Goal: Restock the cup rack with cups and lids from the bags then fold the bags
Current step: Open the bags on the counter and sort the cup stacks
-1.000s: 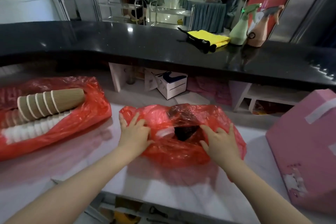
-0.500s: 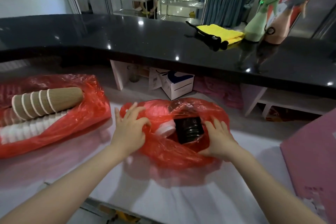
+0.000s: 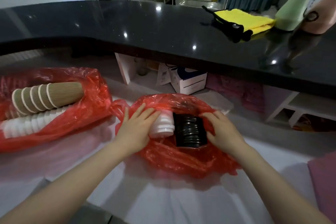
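Wider-opened crinkly red bag (image 3: pixel 181 160) bares ribbed black lids (image 3: pixel 190 131).

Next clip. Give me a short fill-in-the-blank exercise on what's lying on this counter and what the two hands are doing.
1. The left hand rests on a stack of ____ lids.
2. The right hand pulls the red bag open beside a stack of ____ lids.
3. In the other red bag, the brown cups lie on their ____.
4. The folded cloth on the dark counter is ____.

Missing words: white; black; side; yellow
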The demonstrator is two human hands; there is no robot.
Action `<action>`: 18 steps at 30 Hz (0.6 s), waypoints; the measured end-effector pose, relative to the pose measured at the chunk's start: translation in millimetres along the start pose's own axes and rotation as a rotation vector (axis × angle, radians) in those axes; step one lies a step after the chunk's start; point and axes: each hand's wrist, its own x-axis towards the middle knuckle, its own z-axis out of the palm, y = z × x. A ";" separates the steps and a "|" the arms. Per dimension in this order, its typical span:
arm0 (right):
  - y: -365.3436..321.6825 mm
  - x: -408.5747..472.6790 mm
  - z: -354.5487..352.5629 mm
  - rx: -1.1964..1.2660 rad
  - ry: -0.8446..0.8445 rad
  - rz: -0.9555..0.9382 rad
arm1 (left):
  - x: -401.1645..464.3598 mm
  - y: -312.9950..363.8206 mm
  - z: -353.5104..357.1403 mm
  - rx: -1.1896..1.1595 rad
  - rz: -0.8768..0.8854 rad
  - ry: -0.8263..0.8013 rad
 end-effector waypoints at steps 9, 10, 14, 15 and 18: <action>19.2 40.1 8.0 0.201 -0.317 0.017 | 40.4 -16.6 5.5 -0.368 -0.075 -0.152; 22.0 44.5 7.8 0.220 -0.328 0.032 | 45.2 -18.5 4.9 -0.457 -0.095 -0.112; 28.4 56.9 10.4 0.293 -0.312 0.040 | 57.6 -25.8 6.4 -0.659 -0.216 -0.077; 29.0 58.0 11.6 0.321 -0.297 0.043 | 59.4 -27.9 7.8 -0.702 -0.238 -0.077; 28.7 57.5 13.9 0.409 -0.257 0.044 | 61.9 -30.6 12.2 -0.884 -0.357 0.065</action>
